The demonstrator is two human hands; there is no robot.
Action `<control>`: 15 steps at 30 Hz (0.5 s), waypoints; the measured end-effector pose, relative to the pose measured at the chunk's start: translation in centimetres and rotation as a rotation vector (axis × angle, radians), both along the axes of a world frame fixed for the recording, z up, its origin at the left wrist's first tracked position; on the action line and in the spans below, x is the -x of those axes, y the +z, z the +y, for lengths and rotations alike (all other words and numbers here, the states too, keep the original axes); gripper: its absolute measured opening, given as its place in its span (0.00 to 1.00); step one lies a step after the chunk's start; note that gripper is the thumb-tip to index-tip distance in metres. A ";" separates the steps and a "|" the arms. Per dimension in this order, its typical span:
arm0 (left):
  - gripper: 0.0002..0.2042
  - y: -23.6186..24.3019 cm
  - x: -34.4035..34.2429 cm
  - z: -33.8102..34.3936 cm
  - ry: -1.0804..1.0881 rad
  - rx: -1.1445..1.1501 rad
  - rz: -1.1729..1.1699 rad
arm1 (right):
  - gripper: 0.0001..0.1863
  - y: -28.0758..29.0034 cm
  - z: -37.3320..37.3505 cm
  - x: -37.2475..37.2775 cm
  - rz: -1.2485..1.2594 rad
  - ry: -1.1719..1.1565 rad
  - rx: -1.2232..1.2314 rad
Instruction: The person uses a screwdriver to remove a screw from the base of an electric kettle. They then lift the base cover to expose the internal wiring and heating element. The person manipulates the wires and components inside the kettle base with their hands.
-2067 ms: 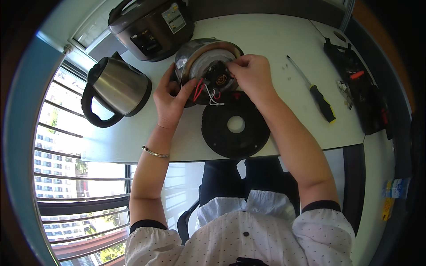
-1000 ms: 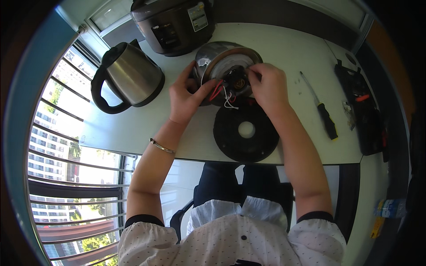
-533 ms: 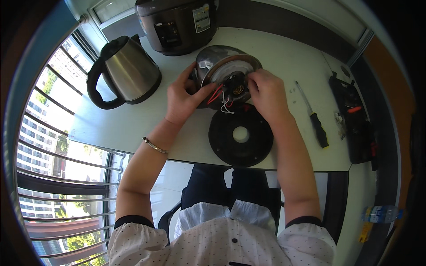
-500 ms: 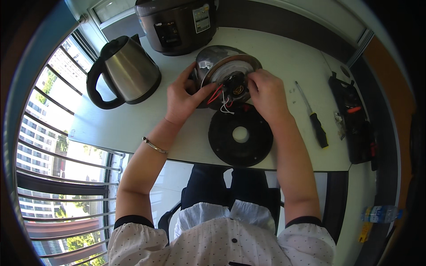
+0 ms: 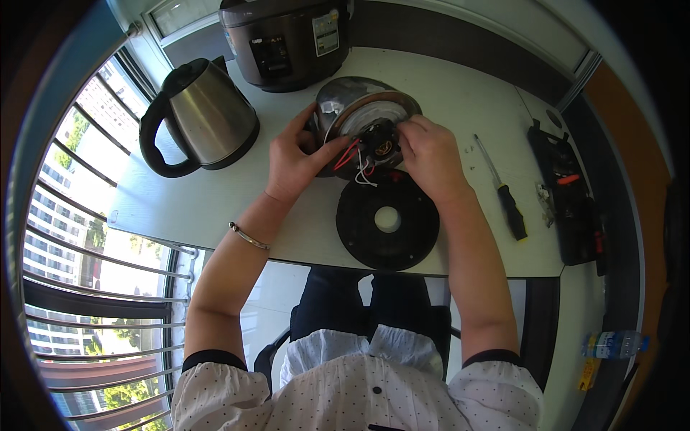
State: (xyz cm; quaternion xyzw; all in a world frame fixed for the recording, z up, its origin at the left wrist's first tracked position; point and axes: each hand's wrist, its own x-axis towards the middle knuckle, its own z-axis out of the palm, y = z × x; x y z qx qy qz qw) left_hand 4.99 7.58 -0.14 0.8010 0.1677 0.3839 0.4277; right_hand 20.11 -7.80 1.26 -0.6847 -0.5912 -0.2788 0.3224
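Upper center: my half-open left hand (image 5: pixel 295 164) grips a kettle body (image 5: pixel 341 98); my right hand (image 5: pixel 434 154) bunches beside its connector (image 5: pixel 381 141), hold unclear.

Indoor room, daylit; home or small office, cannot tell which. Barred window (image 5: pixel 100 305) at left, with buildings (image 5: pixel 52 248) and trees (image 5: pixel 122 391) outside. 1 white table (image 5: pixel 445 86) against a dark-faced panel (image 5: pixel 445 32), 1 chair (image 5: pixel 266 359) drawn up. Household side: steel kettle (image 5: pixel 211 118), dark electric cooker (image 5: pixel 295 61). Repair-bench side: opened metal appliance (image 5: pixel 365 111), loose wires (image 5: pixel 348 154), 1 screwdriver (image 5: pixel 512 208), black case (image 5: pixel 573 208) at the right edge.
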 end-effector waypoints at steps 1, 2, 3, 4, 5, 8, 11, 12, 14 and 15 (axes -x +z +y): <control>0.35 -0.1 0.0 0.0 -0.002 0.000 -0.006 | 0.03 0.0 0.0 0.0 -0.001 0.002 0.002; 0.35 -0.1 0.0 0.1 -0.005 0.001 -0.012 | 0.03 0.1 0.0 0.0 -0.002 0.003 0.005; 0.35 -0.2 -0.1 0.2 -0.004 0.013 -0.014 | 0.02 0.1 -0.1 0.0 -0.004 0.004 0.007; 0.35 -0.2 -0.1 0.2 -0.005 0.024 -0.013 | 0.02 0.1 0.0 0.0 0.045 0.012 -0.009; 0.35 -0.3 -0.2 0.3 -0.007 0.035 -0.013 | 0.02 0.2 0.0 0.0 0.093 0.020 -0.026; 0.35 -0.6 -0.5 0.6 -0.019 0.133 -0.054 | 0.03 -0.2 0.1 -0.5 0.309 0.079 -0.058; 0.34 -0.2 -0.4 0.2 -0.022 0.158 -0.058 | 0.03 -0.4 0.2 -0.8 0.426 0.086 -0.070; 0.34 -0.3 -0.4 0.1 -0.026 0.163 -0.064 | 0.03 -0.4 0.2 -0.7 0.442 0.076 -0.072; 0.33 -0.4 -0.3 0.2 -0.031 0.167 -0.070 | 0.04 -0.3 0.1 -0.5 0.463 0.046 -0.073; 0.32 -0.3 -0.4 0.2 -0.032 0.171 -0.066 | 0.04 -0.2 0.1 -0.5 0.473 0.031 -0.074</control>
